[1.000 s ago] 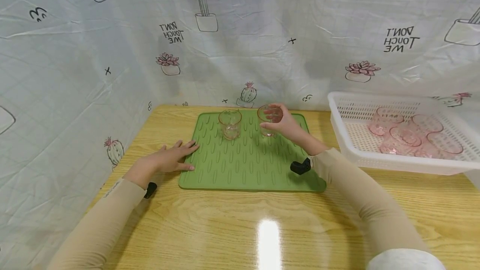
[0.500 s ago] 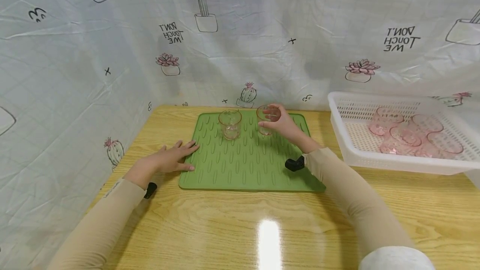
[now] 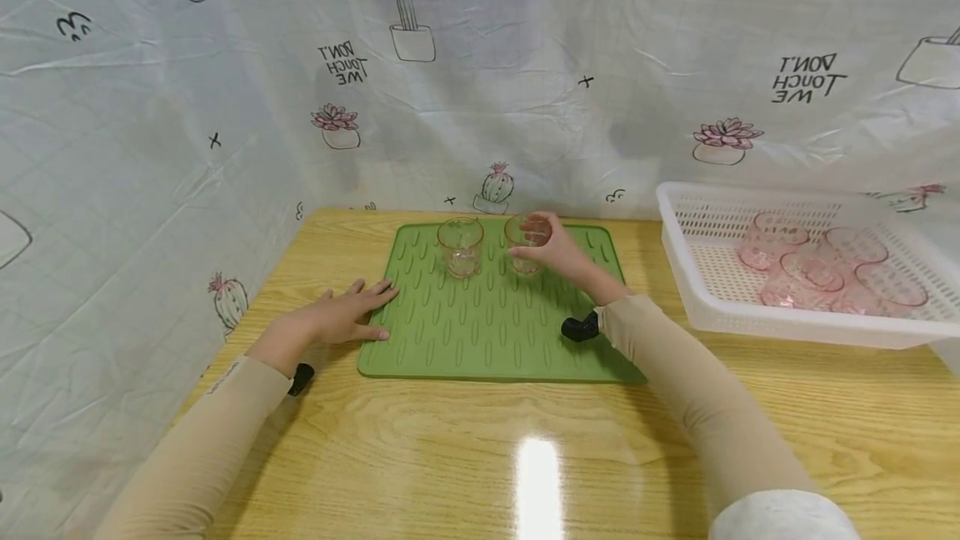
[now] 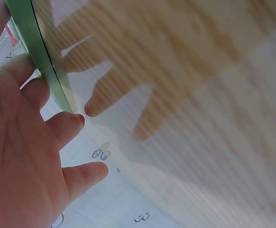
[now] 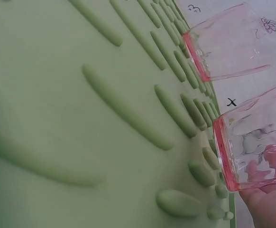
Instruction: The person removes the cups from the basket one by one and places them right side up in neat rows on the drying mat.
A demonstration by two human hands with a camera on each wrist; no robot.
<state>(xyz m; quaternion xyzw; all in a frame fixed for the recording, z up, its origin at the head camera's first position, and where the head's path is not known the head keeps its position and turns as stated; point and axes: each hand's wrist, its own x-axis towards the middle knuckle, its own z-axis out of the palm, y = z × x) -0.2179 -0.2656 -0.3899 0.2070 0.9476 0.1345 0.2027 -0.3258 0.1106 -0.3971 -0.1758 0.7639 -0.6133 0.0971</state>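
My right hand [image 3: 564,255] grips a clear pink-tinted glass [image 3: 517,242] by its side, thumb in front and fingers behind. The glass stands upright at the back of the green ridged mat [image 3: 480,340]; its base sits close over the ridges in the right wrist view. A second matching glass [image 3: 460,250] stands upright just to its left, with a narrow gap between them. At the mat's left edge rests my left hand [image 3: 337,317], fingers spread and straight, fingertips on the rim. In the left wrist view its fingers [image 4: 64,128] lie along the green edge.
A white perforated basket [image 3: 697,307] stands on the right with several pink glasses [image 3: 802,282] inside. The wooden table [image 3: 420,457] extends in front of the mat. A patterned plastic sheet [image 3: 525,123] hangs behind and along the left.
My right hand has moved a little left with the glass, narrowing the gap to the second glass. The left hand has stayed in place.
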